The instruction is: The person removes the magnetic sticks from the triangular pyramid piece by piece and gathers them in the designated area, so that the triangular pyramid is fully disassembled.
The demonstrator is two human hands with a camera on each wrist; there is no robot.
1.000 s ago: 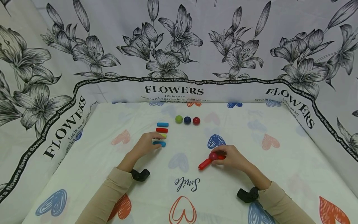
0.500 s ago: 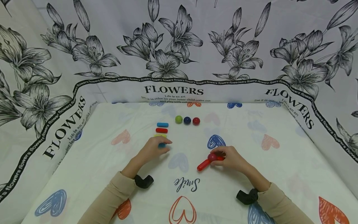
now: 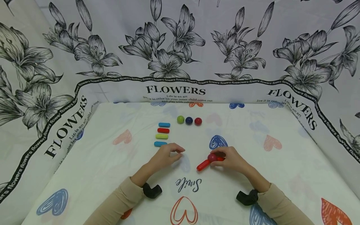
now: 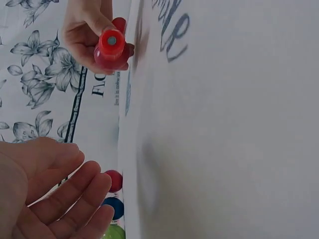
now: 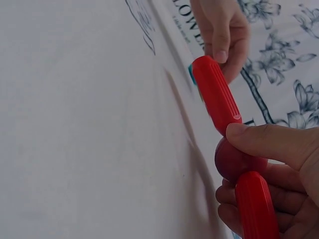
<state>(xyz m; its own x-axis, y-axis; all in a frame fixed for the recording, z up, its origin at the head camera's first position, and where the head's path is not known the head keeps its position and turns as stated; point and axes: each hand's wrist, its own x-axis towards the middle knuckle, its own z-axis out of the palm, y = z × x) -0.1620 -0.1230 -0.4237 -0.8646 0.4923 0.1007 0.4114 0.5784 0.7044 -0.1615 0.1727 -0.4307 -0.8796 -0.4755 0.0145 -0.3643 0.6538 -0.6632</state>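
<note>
My right hand holds a dark red ball that joins two red magnetic sticks. One red stick points out toward my left hand; the other red stick runs back under my palm. A grey disc marks the outer end of the first stick. My left hand is between the loose sticks and the held piece, its fingers loosely bent with nothing in them. Just beyond its knuckles lies a blue stick, partly hidden by the hand.
Above that stick lie a yellow-green stick, a red stick and another blue stick. At the back sit a green ball, a dark blue ball and a red ball. A flowered curtain rises behind the table.
My left hand has left the row of sticks and moved right and nearer to me, uncovering the yellow-green stick. The held red piece has shifted slightly left.
</note>
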